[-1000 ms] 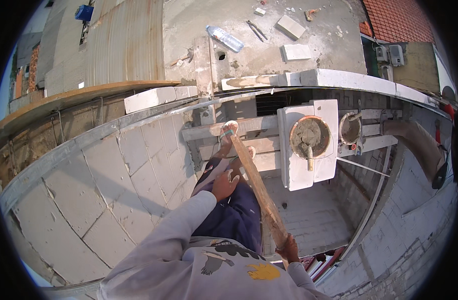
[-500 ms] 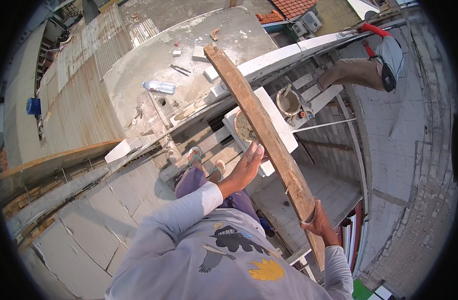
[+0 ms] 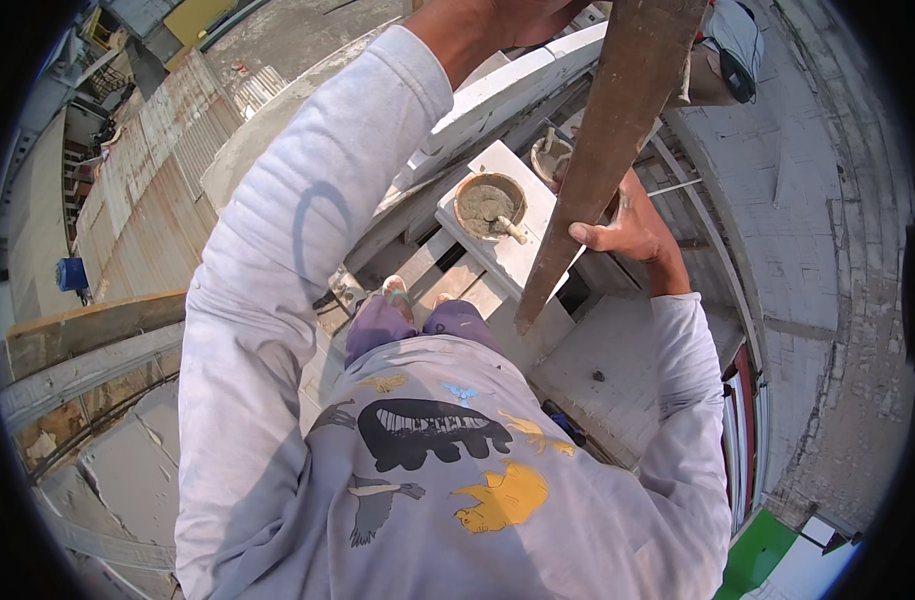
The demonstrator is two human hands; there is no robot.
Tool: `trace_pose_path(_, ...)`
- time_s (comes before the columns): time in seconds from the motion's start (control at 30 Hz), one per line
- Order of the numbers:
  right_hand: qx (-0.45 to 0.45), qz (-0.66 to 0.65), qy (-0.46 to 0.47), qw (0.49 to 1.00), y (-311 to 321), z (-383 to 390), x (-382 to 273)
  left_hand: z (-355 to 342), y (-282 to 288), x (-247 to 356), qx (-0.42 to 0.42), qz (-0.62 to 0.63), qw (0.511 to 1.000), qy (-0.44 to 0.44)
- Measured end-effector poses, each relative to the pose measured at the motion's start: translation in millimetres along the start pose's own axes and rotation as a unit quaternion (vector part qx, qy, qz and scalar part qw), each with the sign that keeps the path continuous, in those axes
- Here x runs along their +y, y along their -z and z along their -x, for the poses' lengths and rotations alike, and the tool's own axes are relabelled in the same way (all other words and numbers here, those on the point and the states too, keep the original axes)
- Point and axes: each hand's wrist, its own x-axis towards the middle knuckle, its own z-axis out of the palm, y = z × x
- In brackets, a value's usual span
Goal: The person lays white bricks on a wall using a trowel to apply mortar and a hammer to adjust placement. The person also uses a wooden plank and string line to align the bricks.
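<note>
A long brown wooden plank (image 3: 617, 140) stands tilted in front of me, its upper end cut off by the top edge of the view. My right hand (image 3: 632, 235) is closed round its lower part, the thumb on the near face. Beside the plank's upper part is my left hand (image 3: 537, 20); its fingers run out of the view, so their hold is hidden. Under the plank's lower end lies a white board (image 3: 492, 160). On that board rests a bucket of grey mortar (image 3: 489, 205) with a trowel (image 3: 512, 230) in it.
A second mortar bucket (image 3: 552, 157) sits partly behind the plank. Another person (image 3: 732, 50) is at the upper right. My feet (image 3: 397, 290) are on wooden boards over gaps. A low white wall (image 3: 517, 85) runs behind; a lower floor (image 3: 617, 340) shows to the right.
The plank has come up closer to me and turned more upright, its lower end swinging left. My left hand has risen to the top edge; my right hand has moved up too.
</note>
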Motion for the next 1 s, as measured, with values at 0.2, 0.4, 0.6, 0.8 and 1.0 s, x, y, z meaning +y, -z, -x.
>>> trace_pose_path(0.2, -0.019, -0.084, 0.088, 0.992, -9.3, -29.5, -28.3, -8.5, -27.7, 18.2, -0.029, -0.04, 0.999, -0.004)
trace_pose_path(0.4, 0.102, -0.053, -0.013, 0.993, -28.0, -13.5, 8.3, -8.8, -27.7, 3.5, -0.013, -0.03, 0.999, -0.014)
trace_pose_path(0.6, 0.126, 0.059, 0.111, 0.984, -86.7, -43.5, 14.2, 20.6, 37.4, 63.2, 0.066, -0.068, 0.995, -0.018)
trace_pose_path(0.8, 0.115, -0.102, 0.103, 0.983, -148.2, -41.3, 40.0, 70.9, 48.7, 197.5, 0.083, -0.104, 0.991, -0.007)
trace_pose_path(1.0, 0.13, -0.089, 0.121, 0.98, -219.9, -35.5, 76.6, 75.5, 43.1, 230.9, 0.035, -0.07, 0.997, 0.028)
